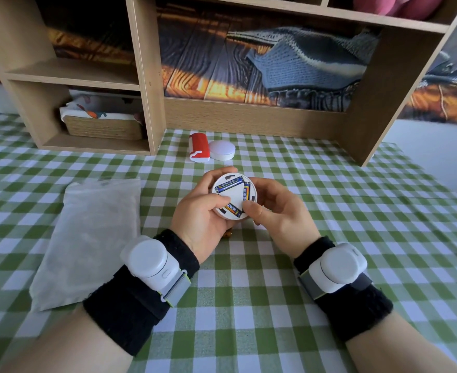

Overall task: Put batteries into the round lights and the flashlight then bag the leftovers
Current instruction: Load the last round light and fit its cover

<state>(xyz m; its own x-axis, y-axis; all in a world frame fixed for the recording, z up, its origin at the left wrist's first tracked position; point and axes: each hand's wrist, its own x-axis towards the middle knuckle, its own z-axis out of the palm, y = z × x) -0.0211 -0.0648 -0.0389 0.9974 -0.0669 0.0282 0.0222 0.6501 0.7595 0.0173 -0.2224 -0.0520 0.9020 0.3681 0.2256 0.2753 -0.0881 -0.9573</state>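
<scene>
My left hand grips a white round light with its back open towards me, above the table's middle. Three blue batteries lie in it in a triangle. My right hand holds the light's right side, and its thumb presses the lower battery. Farther back on the cloth lie a red and white flashlight and a second white round light, side by side. A frosted plastic bag lies flat to the left. A small brown thing peeks out under my left hand.
A green and white checked cloth covers the table. A wooden shelf unit stands along the back, with a woven basket in its lower left compartment. Both wrists carry white devices on black bands.
</scene>
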